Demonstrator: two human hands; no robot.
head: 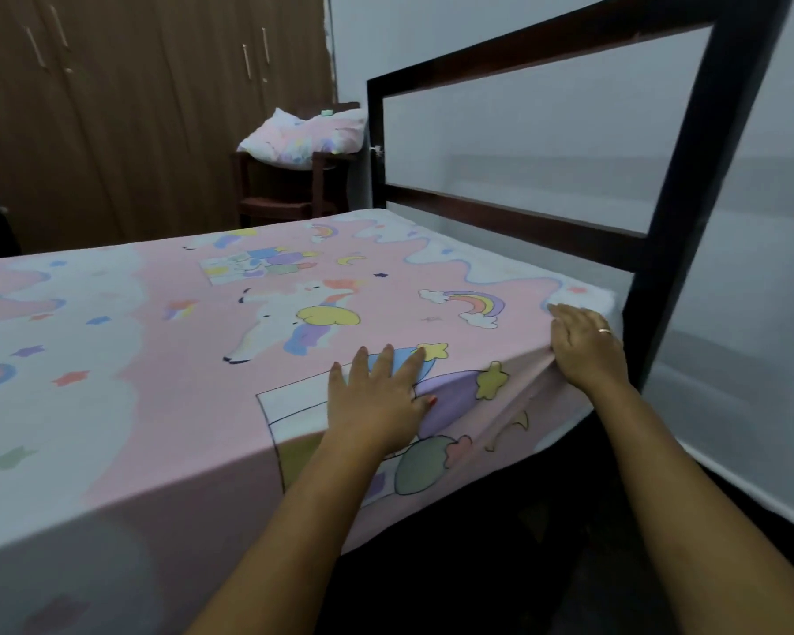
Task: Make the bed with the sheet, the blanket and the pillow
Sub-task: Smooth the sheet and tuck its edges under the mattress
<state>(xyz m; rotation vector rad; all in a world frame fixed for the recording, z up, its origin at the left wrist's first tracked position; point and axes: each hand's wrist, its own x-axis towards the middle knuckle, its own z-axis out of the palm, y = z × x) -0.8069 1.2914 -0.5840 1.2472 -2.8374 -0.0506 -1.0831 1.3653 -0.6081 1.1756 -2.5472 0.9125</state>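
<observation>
Pressing down on the sheet [193,373], the left hand [377,401] lies flat at the near edge of the mattress. Its fingers are straight and spread, pointing away from the person toward the far side of the bed, and the thumb is stretched out to the right. It grasps nothing. The left forearm rises from the bottom of the view at a slant to the right.

The right hand [585,346] rests on the mattress corner next to the headboard [514,57]. Its fingers lie straight and close together on top of the sheet, pointing up and to the left (a ring [605,331] shows on one finger). The thumb is hidden below the edge. Taut folds of fabric converge under this hand, but whether the thumb pinches the sheet cannot be told. The two hands are near each other but apart.

The sheet, pink with unicorn and rainbow prints, covers the whole mattress top. Its long axis runs from the headboard on the right toward the left of the view, and its near border hangs over the side of the bed.

The pillow [303,135], in matching print, lies on a dark wooden chair [294,190] beyond the far side of the bed, beside the headboard. Its long axis runs left to right, with the right end higher. A brown wardrobe [111,107] stands behind it.
</observation>
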